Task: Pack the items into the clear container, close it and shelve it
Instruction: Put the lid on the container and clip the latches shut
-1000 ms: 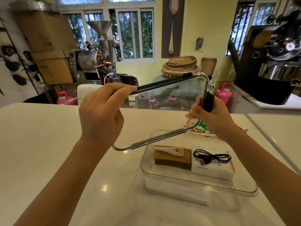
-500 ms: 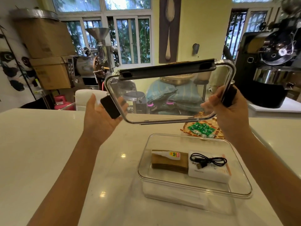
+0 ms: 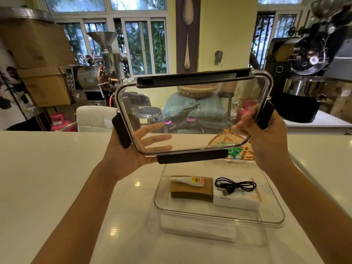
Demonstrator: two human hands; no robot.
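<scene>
The clear container (image 3: 219,218) stands open on the white counter. Inside lie a brown paper stack (image 3: 190,193) with a small glue bottle (image 3: 188,181) on top, and a white box (image 3: 236,201) carrying a coiled black cable (image 3: 235,186). Above it I hold the clear lid (image 3: 192,115) with black clasps nearly upright. My left hand (image 3: 129,157) supports its lower left corner, fingers spread behind the plastic. On the lid's right edge, my right hand (image 3: 266,138) grips at the clasp.
A woven tray with green packets (image 3: 238,152) lies just behind the container. A white chair back (image 3: 93,119) stands past the counter's far edge. Coffee roasting machines (image 3: 304,77), cardboard boxes (image 3: 38,61) and pink gas cylinders (image 3: 61,122) fill the room behind.
The lid has swung from a flat tilt to nearly upright. My left hand let go of the top edge and now cups the lower left corner.
</scene>
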